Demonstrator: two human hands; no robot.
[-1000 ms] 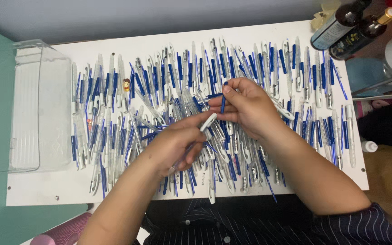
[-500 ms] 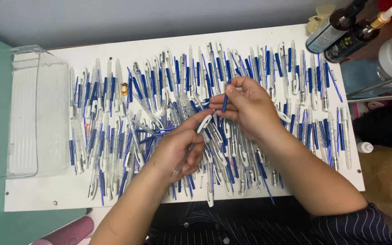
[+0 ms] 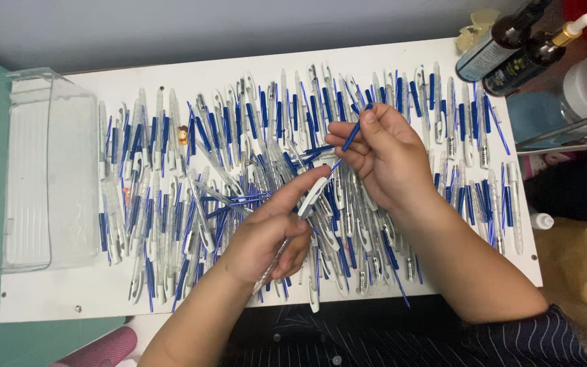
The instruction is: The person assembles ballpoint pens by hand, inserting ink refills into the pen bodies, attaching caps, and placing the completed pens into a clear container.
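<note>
We grasp one clear pen barrel [image 3: 287, 238] in our left hand [image 3: 266, 234], one blue refill [image 3: 352, 134] in our right hand [image 3: 382, 156]; pens [image 3: 171, 204] beyond counting cover the counter [image 3: 56, 299].

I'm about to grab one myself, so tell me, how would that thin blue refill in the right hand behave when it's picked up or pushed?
The blue refill looks very thin, so probably light and somewhat bendy. The right hand pinches it with fingertips alone, suggesting little grip is needed. Round and narrow, it would likely roll if pushed on the white board.

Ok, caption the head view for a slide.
Left hand holds clear pen barrel; right hand pinches blue refill.
</note>
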